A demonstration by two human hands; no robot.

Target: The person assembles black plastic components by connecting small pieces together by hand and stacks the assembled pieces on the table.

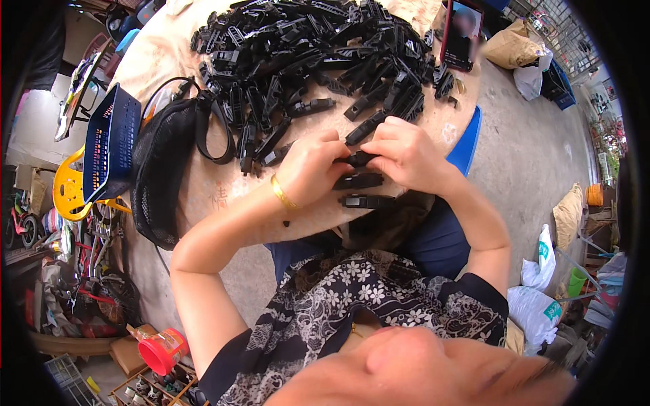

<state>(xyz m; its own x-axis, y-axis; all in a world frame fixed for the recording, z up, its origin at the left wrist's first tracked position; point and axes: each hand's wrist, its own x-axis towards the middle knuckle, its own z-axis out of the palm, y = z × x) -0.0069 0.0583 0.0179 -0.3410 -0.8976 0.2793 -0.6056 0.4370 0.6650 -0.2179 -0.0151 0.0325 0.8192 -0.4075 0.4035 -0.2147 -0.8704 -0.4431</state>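
Observation:
Both my hands are over the near part of a round, tan-covered table [203,196]. My left hand [310,169], with a gold bangle at its wrist, and my right hand [409,157] pinch a small black plastic part [359,159] between them. Fingers cover its ends, so its exact kind cannot be told. Just below, two similar long black pieces, the upper one [359,181] and the lower one [367,201], lie side by side near the table's edge. Beyond my hands spreads a large heap of black plastic parts [305,51], some slotted.
A phone [462,34] stands at the heap's right. On the left are a black mesh bag [166,169], a blue basket [112,145] and a yellow chair [68,186]. A red bucket [162,350] stands on the floor lower left; sacks [513,44] line the right side.

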